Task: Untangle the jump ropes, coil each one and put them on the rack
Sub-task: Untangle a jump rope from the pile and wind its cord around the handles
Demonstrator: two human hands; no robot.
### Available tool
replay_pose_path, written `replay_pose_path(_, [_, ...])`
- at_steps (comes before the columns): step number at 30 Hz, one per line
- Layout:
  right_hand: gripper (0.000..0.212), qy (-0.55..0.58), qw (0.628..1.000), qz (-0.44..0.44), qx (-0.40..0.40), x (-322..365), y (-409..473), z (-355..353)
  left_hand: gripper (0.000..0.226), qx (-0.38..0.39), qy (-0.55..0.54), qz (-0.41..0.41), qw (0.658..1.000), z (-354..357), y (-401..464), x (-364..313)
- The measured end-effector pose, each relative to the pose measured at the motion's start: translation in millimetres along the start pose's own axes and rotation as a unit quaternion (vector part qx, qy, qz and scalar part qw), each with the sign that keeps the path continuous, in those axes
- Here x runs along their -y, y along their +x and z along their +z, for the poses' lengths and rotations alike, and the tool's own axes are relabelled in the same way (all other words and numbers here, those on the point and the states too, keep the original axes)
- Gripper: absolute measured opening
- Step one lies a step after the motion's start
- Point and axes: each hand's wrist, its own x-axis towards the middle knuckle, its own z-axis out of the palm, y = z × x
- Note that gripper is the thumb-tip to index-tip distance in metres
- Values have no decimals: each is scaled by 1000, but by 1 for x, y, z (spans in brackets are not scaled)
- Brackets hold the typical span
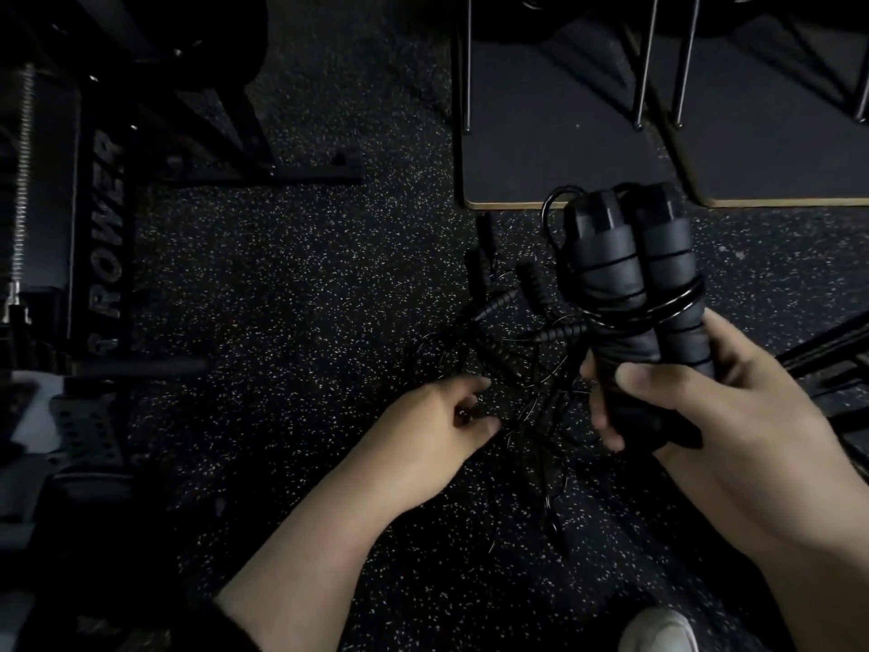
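Right hand grips a wound jump rope: two padded handles side by side, cord lashed round them, long axis pointing up and away. Fingers curl round the lower ends, thumb across the front.

Tangle of remaining ropes lies on the floor, centre, just left of that bundle and just beyond the left hand. Left hand is nearer: down at the near-left edge of the tangle, fingers curled, seemingly pinching a thin cord.

No rack identifiable.

Two hands, one bundled rope, about five loose handles.
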Motion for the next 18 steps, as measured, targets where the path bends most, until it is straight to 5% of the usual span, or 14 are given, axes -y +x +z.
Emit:
replay_pose_path(6, [32, 22, 999, -17, 23, 7, 1, 3, 56, 120, 9, -21, 993, 16, 4, 0])
replay_pose_path(9, [29, 31, 999, -28, 33, 9, 1, 7, 58, 58, -24, -35, 997, 20, 10, -2])
replay_pose_path(13, [33, 32, 997, -44, 45, 15, 1, 8, 32, -12, -82, -46, 996, 25, 16, 0])
replay_pose_path(18, [45, 42, 995, -79, 50, 24, -1, 2, 29, -70, -294, -191, 934, 33, 18, 10])
